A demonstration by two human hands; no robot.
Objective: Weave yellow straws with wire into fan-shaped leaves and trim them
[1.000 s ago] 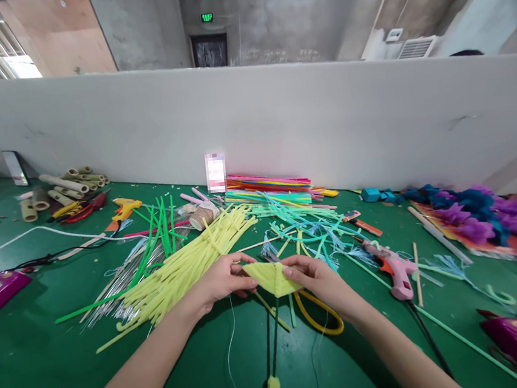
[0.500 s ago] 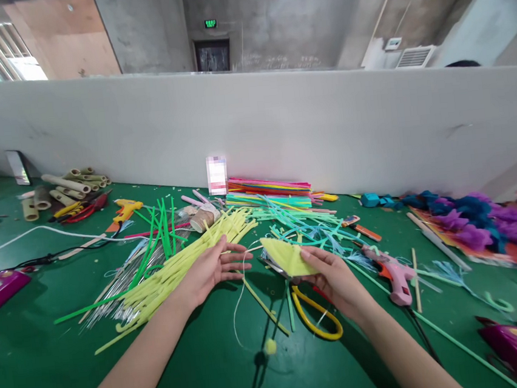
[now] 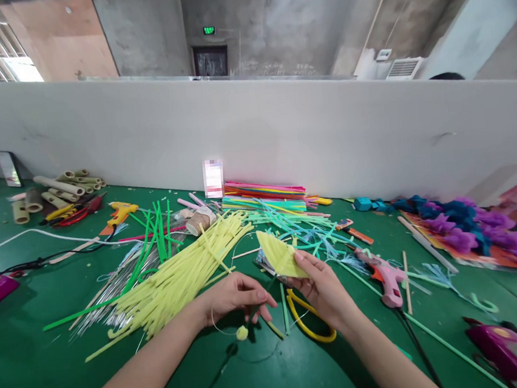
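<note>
Counts on the green-covered table [image 3: 51,372]: two hot-glue guns, one pink [image 3: 385,276] and one yellow-orange [image 3: 118,213]; one pair of yellow-handled scissors [image 3: 310,323]; one small yellow pom-pom [image 3: 241,333] on a thin white thread [image 3: 219,327]; one pale-yellow leaf-shaped piece [image 3: 280,256]; pale-yellow strips in a heap [image 3: 179,278], too many to count. Right hand [image 3: 325,288]: grip pinched on the lower edge of the leaf-shaped piece, thumb on top, piece raised above the table near centre. Left hand [image 3: 234,297]: fingers curled downward, tips drawn together at the thread just above the pom-pom; whether the tips actually pinch the thread I cannot tell.
</note>
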